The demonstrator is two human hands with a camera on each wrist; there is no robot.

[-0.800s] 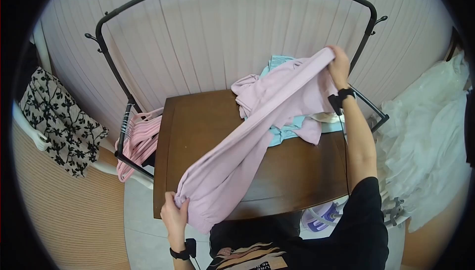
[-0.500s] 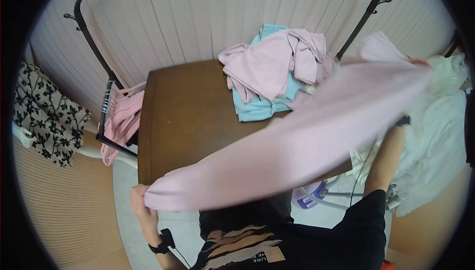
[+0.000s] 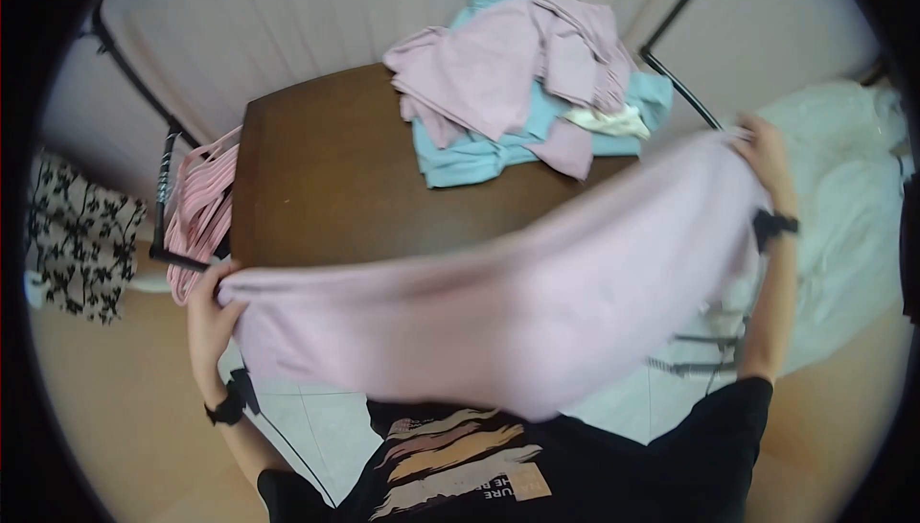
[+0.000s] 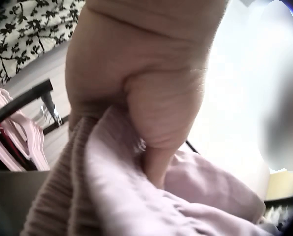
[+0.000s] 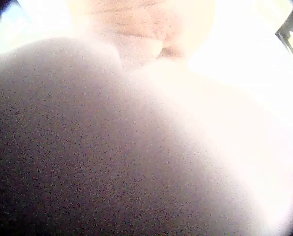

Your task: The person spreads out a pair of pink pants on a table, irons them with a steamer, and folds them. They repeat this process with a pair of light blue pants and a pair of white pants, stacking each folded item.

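Note:
A pale pink garment point(image 3: 489, 317) is stretched between my two hands in front of my body, blurred by motion and sagging in the middle. At the left, my left hand point(image 3: 211, 322) grips one end with the thumb over the cloth. The left wrist view shows a gathered, ribbed elastic band point(image 4: 63, 182) hanging by that hand. On the right, my right hand point(image 3: 767, 163) holds the opposite end higher up. In the right wrist view the cloth point(image 5: 97, 147) fills most of the picture, and glare washes out the hand above it.
A heap of pink clothes point(image 3: 494, 68) and light blue clothes point(image 3: 470, 163) lies at the back of the brown table point(image 3: 316, 168). Pink hangers point(image 3: 201, 202) hang on the black rack point(image 3: 134, 82) to the left. A white frilly dress point(image 3: 834, 216) stands at the right.
The garment has swung from a diagonal over the table to a wide span nearer my body. My left hand has moved left and up; my right swung out right, then back slightly.

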